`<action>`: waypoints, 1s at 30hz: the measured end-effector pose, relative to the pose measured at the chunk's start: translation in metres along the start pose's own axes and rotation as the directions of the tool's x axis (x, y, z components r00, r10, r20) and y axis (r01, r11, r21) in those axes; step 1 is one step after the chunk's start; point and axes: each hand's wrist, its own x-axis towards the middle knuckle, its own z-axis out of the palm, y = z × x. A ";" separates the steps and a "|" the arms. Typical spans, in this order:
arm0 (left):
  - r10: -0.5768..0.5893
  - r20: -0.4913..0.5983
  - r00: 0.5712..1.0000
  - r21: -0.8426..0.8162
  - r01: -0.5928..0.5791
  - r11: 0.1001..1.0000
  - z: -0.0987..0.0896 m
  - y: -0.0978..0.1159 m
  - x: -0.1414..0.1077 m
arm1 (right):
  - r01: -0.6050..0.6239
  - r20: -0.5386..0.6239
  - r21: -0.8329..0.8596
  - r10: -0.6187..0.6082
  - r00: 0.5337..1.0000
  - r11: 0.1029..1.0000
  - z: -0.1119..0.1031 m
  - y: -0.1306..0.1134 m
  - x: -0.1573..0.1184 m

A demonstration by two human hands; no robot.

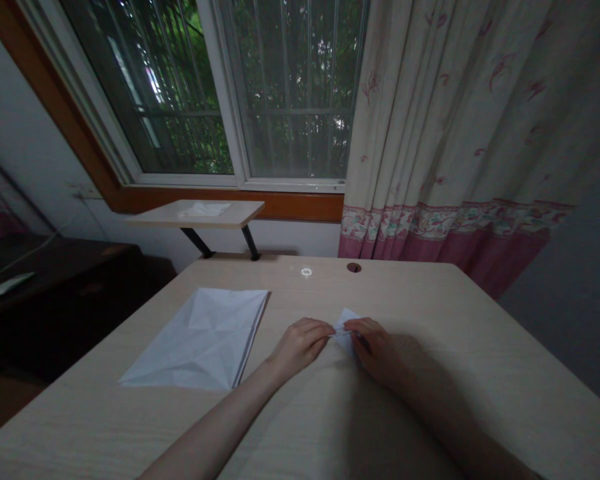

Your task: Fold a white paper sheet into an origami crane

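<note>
A small folded piece of white paper (349, 315) is held between my two hands, just above or on the desk. My left hand (303, 341) pinches its left side with thumb and fingers together. On the right side, my right hand (375, 345) grips the paper with curled fingers. A dark, thin object (363, 341) shows at my right hand, too small to make out. The fingers cover much of the paper, so its exact shape is hidden. To the left lies a stack of large white paper sheets (205, 340), the top one marked with crossing creases.
The pale wooden desk (300, 420) carries a raised shelf (160, 212) at the back left, with a white paper piece (206, 209) on it. A round cable hole (354, 267) sits near the back edge. Beyond are a window and a curtain (430, 133).
</note>
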 end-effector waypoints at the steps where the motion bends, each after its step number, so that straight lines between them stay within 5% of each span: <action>1: -0.021 -0.011 1.000 -0.009 0.020 1.000 0.000 0.000 0.000 | 0.002 -0.005 0.005 -0.002 1.000 1.000 -0.002 -0.002 0.001; 11: -0.266 -0.142 0.953 -0.258 0.224 0.940 0.005 0.009 0.006 | -0.024 -0.255 -0.006 0.022 0.967 1.000 -0.013 -0.009 0.008; 17: -0.574 -0.149 0.805 -0.447 0.463 0.766 0.005 0.005 0.009 | -0.035 -0.407 -0.064 0.006 0.913 0.997 -0.011 -0.009 0.009; 20: -0.648 -0.138 0.749 -0.505 0.510 0.696 0.006 0.003 0.010 | -0.033 -0.422 -0.164 -0.040 0.906 0.986 -0.009 -0.011 0.010; 30: -0.703 -0.056 0.709 -0.640 0.515 0.570 0.009 0.002 0.013 | 0.011 -0.325 -0.352 -0.133 0.936 0.936 -0.007 -0.013 0.006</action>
